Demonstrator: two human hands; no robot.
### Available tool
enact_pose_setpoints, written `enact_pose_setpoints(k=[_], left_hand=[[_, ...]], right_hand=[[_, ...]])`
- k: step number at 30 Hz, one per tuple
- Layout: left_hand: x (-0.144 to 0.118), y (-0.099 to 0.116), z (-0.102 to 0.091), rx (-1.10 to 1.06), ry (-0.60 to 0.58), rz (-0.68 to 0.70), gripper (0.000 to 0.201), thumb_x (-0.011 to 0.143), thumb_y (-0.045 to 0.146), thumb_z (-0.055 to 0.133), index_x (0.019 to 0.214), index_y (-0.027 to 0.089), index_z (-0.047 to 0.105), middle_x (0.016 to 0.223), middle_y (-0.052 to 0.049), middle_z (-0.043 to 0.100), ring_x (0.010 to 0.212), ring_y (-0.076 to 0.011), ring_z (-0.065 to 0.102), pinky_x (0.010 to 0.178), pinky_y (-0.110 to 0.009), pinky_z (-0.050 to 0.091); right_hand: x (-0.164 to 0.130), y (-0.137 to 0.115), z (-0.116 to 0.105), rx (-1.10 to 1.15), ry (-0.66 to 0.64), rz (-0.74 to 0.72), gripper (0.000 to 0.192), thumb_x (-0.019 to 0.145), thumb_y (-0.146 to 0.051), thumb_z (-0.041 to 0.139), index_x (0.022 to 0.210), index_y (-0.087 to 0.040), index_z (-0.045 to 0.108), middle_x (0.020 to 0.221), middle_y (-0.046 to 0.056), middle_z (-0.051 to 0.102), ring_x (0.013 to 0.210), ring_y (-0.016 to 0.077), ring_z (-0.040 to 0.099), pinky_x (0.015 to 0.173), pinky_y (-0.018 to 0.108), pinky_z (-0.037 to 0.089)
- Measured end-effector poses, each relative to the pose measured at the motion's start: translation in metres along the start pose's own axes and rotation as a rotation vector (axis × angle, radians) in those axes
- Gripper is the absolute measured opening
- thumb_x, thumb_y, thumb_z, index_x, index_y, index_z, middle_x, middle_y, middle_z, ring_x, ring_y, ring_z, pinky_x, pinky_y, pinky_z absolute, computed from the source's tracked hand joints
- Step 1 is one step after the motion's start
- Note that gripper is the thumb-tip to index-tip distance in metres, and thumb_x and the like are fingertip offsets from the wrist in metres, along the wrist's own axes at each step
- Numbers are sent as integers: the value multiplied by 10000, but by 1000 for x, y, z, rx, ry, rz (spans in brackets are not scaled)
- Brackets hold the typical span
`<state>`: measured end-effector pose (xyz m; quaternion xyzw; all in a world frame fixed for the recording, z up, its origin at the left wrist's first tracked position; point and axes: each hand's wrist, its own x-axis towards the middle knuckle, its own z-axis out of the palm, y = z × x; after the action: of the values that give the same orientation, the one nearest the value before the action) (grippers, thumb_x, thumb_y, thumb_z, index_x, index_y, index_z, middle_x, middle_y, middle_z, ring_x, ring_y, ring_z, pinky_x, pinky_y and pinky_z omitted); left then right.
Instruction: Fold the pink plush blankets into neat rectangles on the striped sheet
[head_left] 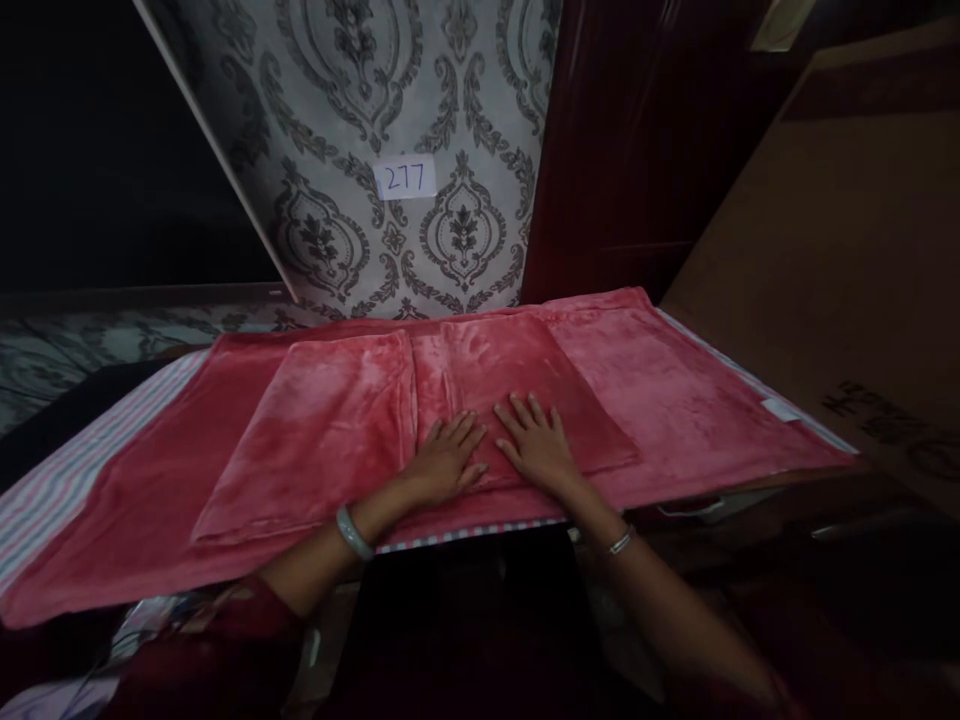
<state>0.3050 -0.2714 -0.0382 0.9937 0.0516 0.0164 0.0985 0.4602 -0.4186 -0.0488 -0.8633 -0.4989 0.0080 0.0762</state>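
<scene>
A folded red plush cloth lies in the middle of a larger spread of pink-red plush fabric. Its two sides are turned inward, leaving a narrow strip between them. My left hand rests flat near the inner edge of the right-hand fold, fingers spread. Just right of it, my right hand lies palm down on the same fold, its fingers apart. Nothing is gripped in either hand. A bangle is on my left wrist and a thin bracelet on my right.
Striped cloth shows under the plush at the left. A large cardboard box stands at the right. Behind are a patterned wall with a paper label reading 277, a dark red panel and a dark screen.
</scene>
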Motion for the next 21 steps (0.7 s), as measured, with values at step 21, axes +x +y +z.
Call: enact_pose_setpoints(k=[21], left_hand=[[-82, -14, -28, 175, 138, -665, 669, 982, 443, 446, 1558, 109, 382, 1657, -193, 267, 1552, -377, 173, 1231, -628, 188]], right_hand=[[-27, -69, 14, 143, -3, -206, 619, 1011, -429, 398, 1579, -184, 368, 1652, 102, 282, 1543, 283, 215, 1234, 553, 175]])
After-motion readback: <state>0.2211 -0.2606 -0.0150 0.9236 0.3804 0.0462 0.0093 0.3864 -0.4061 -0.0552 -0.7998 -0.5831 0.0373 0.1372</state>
